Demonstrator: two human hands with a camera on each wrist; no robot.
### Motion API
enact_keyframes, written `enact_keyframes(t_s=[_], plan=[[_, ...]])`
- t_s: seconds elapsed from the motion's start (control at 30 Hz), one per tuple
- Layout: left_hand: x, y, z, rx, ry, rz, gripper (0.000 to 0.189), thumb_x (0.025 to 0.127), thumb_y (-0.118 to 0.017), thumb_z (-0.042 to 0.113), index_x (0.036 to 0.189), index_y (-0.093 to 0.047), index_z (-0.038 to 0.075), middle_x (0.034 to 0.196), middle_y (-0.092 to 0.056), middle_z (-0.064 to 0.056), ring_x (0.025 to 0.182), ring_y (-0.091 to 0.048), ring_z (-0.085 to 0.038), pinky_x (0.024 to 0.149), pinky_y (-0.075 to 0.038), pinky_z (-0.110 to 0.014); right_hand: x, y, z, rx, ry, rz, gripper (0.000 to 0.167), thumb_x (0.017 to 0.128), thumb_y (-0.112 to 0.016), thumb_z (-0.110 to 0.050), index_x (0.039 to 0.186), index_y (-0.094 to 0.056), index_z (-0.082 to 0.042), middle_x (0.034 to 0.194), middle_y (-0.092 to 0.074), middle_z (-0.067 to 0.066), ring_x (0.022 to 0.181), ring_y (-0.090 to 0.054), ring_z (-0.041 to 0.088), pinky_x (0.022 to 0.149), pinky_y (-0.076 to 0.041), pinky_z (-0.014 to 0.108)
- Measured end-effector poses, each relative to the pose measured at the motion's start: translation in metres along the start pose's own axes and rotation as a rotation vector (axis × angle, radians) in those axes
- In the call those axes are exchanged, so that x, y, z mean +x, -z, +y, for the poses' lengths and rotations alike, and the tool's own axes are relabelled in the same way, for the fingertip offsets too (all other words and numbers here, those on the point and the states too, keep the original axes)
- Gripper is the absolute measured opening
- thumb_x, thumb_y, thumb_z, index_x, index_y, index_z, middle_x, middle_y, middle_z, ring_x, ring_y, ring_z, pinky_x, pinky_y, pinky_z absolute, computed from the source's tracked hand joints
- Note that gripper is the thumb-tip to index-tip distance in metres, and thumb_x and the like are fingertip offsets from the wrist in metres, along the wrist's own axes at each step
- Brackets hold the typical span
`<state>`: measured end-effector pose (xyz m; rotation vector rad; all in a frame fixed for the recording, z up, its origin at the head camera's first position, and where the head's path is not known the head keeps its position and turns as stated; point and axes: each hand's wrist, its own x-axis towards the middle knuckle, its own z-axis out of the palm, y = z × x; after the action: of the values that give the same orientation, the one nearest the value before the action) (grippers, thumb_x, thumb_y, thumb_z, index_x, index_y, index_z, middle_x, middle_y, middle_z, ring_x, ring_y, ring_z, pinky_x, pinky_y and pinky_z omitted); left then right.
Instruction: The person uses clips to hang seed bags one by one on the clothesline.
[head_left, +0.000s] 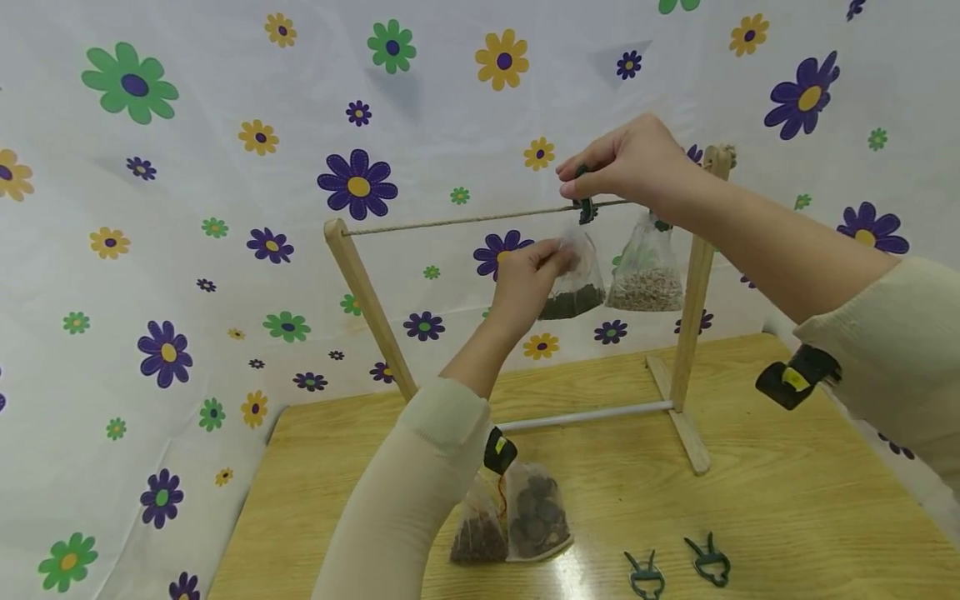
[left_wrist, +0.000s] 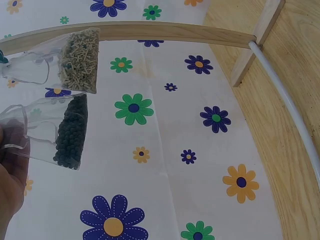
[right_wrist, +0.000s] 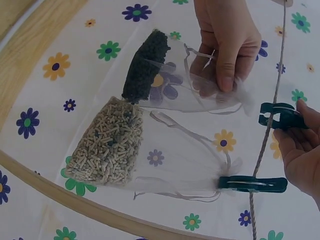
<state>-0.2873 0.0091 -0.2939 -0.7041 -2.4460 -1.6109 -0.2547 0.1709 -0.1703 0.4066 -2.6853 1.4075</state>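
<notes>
My left hand (head_left: 525, 279) pinches the upper part of a sheer drawstring bag (right_wrist: 175, 85) with dark green-black pellets in its bottom. The bag's gathered top is close beside the rope (head_left: 465, 220). Between thumb and fingers, my right hand (head_left: 637, 167) holds a dark green clip (right_wrist: 282, 116), its jaws at the rope. In the right wrist view the bag's top sits a little apart from this clip. A second sheer bag (head_left: 647, 287) with pale pellets hangs alongside, fixed to the rope by another green clip (right_wrist: 252, 184).
The rope spans a wooden frame with a left post (head_left: 371, 308), a right post (head_left: 693, 308) and a white lower bar (head_left: 585, 417). On the table (head_left: 795, 433) lie two filled sheer bags (head_left: 536, 517) and two green clips (head_left: 708, 560). A flowered cloth (head_left: 450, 125) hangs behind.
</notes>
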Motion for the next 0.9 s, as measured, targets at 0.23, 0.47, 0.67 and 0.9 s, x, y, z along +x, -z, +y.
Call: enact_keyframes(t_s=[0.23, 0.47, 0.67, 0.9], plan=[[0.001, 0.0, 0.005, -0.003, -0.033, 0.021, 0.026, 0.096, -0.056, 0.017, 0.115, -0.068, 0.005, 0.106, -0.071, -0.009, 0.095, -0.068, -0.014, 0.086, -0.05, -0.021, 0.003, -0.006, 0.0, 0.011, -0.05, -0.019, 0.032, 0.086, -0.071, -0.021, 0.112, -0.069, -0.003, 0.123, -0.064, 0.008, 0.122, -0.053, 0.023, 0.101, -0.042, 0.04], [0.0, 0.001, 0.012, -0.086, -0.033, 0.04, 0.027, 0.098, -0.053, 0.019, 0.117, -0.066, 0.006, 0.102, -0.072, -0.008, 0.095, -0.069, -0.014, 0.09, -0.049, -0.022, 0.003, -0.012, 0.003, 0.114, -0.089, -0.024, 0.032, 0.086, -0.071, -0.016, 0.113, -0.068, 0.0, 0.124, -0.062, 0.013, 0.112, -0.059, 0.024, 0.095, -0.047, 0.037], [0.001, 0.0, 0.012, -0.137, -0.01, 0.029, 0.026, 0.098, -0.053, 0.018, 0.115, -0.067, 0.005, 0.102, -0.072, -0.01, 0.095, -0.069, -0.015, 0.088, -0.05, -0.023, 0.002, -0.01, 0.008, 0.084, -0.085, -0.062, 0.038, 0.085, -0.072, -0.018, 0.117, -0.065, -0.001, 0.125, -0.061, 0.013, 0.114, -0.056, 0.025, 0.097, -0.045, 0.036], [-0.001, 0.0, 0.013, -0.104, 0.047, 0.047, 0.025, 0.097, -0.055, 0.022, 0.107, -0.07, 0.004, 0.096, -0.072, -0.009, 0.087, -0.069, -0.014, 0.08, -0.053, -0.024, 0.002, -0.008, 0.008, 0.008, -0.04, -0.139, 0.041, 0.082, -0.075, -0.018, 0.116, -0.061, 0.001, 0.105, -0.065, 0.01, 0.103, -0.057, 0.024, 0.096, -0.043, 0.04]])
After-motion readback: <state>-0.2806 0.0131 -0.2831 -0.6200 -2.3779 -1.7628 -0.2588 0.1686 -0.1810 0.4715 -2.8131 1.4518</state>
